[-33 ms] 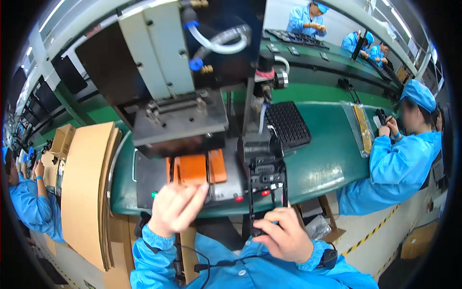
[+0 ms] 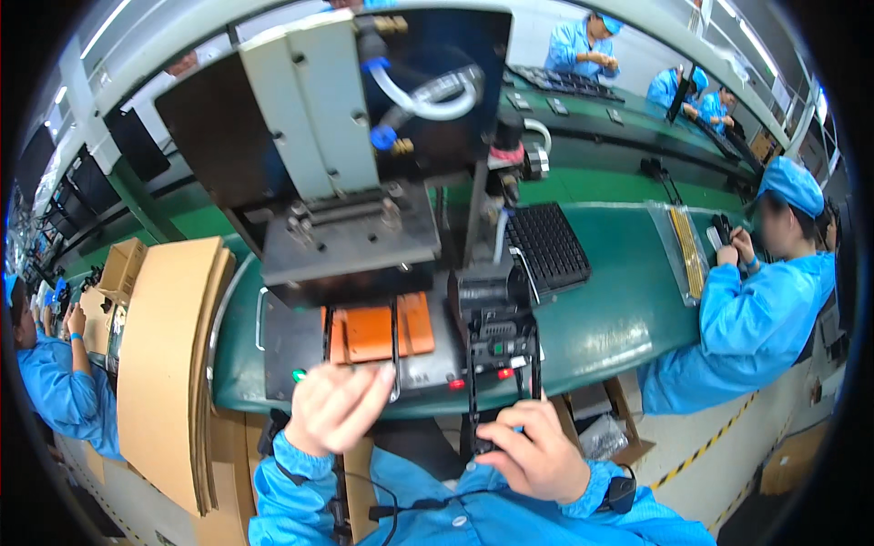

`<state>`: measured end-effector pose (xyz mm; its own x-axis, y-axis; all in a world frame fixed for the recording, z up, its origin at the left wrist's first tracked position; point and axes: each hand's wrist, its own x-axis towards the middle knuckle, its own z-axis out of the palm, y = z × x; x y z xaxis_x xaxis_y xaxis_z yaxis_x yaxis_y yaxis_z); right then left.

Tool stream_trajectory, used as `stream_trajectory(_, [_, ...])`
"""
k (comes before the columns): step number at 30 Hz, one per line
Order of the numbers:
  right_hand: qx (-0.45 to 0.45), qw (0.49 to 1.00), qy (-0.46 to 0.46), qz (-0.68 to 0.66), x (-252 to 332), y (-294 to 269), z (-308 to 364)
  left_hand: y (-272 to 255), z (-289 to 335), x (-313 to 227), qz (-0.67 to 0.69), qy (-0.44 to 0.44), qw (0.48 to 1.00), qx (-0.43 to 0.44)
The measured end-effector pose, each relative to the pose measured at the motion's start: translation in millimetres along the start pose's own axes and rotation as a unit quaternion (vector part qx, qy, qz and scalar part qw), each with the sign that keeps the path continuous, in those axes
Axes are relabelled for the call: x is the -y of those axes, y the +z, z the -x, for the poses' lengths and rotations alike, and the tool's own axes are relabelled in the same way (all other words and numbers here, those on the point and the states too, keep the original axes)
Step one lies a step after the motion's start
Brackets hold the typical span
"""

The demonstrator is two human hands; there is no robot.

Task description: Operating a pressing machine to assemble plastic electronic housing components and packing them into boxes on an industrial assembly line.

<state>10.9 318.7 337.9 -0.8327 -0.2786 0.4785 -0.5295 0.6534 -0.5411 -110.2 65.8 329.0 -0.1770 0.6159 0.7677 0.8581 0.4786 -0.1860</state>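
My left hand (image 2: 337,408) is closed in a pinch at the near end of a slim black frame (image 2: 395,329). The frame's two thin arms lie across an orange block (image 2: 366,335) under a press (image 2: 350,241). My right hand (image 2: 535,448) grips the near end of a black plastic bracket (image 2: 501,332), which has two long arms and a rounded housing at its far end. That bracket reaches out over the table edge, right of the orange block. My fingers partly hide the near ends of both parts.
Red (image 2: 505,373) and green buttons (image 2: 299,375) line the press base's front. Behind the bracket lies a black gridded tray (image 2: 549,246). Cardboard sheets (image 2: 168,364) stand at left. At right, a co-worker in blue (image 2: 760,305) sits near a clear bag of yellow strips (image 2: 687,255).
The whole view has shifted slightly, so the press and table appear a little lower and further right. Both hands keep their holds.
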Motion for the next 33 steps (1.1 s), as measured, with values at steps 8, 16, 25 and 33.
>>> stream_trajectory(8, [0.05,0.998,-0.026,-0.006,5.9,13.3,-11.5,-97.5,72.0,-90.2,0.071,-0.038,0.993,-0.09])
stream_trajectory(16, [0.046,0.994,-0.077,0.054,14.0,42.4,-42.6,-219.6,170.3,-111.5,-0.032,-0.777,0.606,-0.167])
stream_trajectory(25, [0.048,0.989,-0.095,0.107,25.4,63.2,-76.6,-254.5,432.7,-225.7,0.094,-0.932,0.344,-0.059])
stream_trajectory(33, [0.059,0.986,-0.095,0.126,2.2,63.8,-102.0,-180.5,522.3,-259.7,0.126,-0.932,0.33,-0.075])
